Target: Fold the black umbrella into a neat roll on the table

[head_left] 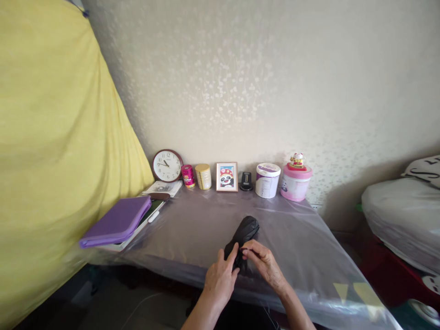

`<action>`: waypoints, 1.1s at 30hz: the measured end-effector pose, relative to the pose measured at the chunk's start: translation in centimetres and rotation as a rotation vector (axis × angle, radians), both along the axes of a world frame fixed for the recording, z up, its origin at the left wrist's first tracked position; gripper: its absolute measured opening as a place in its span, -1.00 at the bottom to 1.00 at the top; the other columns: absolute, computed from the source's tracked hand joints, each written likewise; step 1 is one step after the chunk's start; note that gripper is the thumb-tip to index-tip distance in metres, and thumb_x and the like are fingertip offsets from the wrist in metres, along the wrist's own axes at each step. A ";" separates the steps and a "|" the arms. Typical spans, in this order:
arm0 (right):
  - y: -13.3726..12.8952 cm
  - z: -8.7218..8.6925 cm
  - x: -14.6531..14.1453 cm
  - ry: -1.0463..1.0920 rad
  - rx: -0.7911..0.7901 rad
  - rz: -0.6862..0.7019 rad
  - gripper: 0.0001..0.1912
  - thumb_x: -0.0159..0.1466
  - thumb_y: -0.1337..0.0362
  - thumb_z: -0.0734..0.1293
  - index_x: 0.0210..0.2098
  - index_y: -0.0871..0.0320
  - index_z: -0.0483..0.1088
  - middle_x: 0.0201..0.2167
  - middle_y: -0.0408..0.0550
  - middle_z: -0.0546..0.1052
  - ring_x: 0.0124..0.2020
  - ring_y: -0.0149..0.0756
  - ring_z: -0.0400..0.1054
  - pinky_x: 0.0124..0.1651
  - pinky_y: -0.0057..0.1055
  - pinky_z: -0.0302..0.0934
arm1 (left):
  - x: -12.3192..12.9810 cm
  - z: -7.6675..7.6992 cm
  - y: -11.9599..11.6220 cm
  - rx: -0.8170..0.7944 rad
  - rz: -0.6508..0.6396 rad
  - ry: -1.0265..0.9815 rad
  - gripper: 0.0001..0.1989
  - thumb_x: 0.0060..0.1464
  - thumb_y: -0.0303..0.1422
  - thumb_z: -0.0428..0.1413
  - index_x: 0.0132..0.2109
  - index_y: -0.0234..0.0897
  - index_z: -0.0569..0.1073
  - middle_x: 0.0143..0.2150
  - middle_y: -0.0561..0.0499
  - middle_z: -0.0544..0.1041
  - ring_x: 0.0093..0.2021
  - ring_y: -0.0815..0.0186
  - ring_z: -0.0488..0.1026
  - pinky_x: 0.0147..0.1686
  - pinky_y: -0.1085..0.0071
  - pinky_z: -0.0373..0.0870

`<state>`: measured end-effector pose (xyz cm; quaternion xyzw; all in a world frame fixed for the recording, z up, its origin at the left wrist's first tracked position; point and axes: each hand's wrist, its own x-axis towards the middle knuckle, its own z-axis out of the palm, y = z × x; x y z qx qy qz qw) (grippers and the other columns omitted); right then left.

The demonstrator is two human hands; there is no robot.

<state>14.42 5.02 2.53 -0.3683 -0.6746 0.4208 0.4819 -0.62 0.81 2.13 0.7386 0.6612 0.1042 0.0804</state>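
A black bundle of folded, slightly glossy fabric, which looks like a folded umbrella [248, 228], lies slantwise over the front part of the table, its rounded end pointing away to the right. My left hand [220, 277] is closed around its near part, thumb and fingers pressing on the fabric. On the bundle's right side, my right hand [263, 262] pinches a small dark reddish bit, perhaps the end of a strap, between thumb and forefinger. The near end of the bundle is partly hidden by my hands.
Plastic film covers the table [192, 229]. Along the wall stand a clock [167, 165], a magenta can [188, 176], a yellow-lidded can [203, 177], a panda picture frame [227, 177], a black device [246, 181], and two tubs [267, 183]. A purple folder [117, 221] lies left, beside a yellow curtain [62, 137].
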 end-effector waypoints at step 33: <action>4.8 0.9 -2.9 -0.522 0.310 0.070 -0.67 0.13 0.47 0.13 -0.16 0.16 0.38 -0.27 -0.02 0.43 -0.26 -0.35 0.33 -0.16 -0.42 0.22 | -1.9 -1.0 -2.5 -0.035 0.013 -0.122 -0.22 -0.02 -0.51 -0.05 0.26 -0.07 -0.29 0.32 -0.09 -0.42 0.20 0.19 0.09 -0.02 0.41 0.25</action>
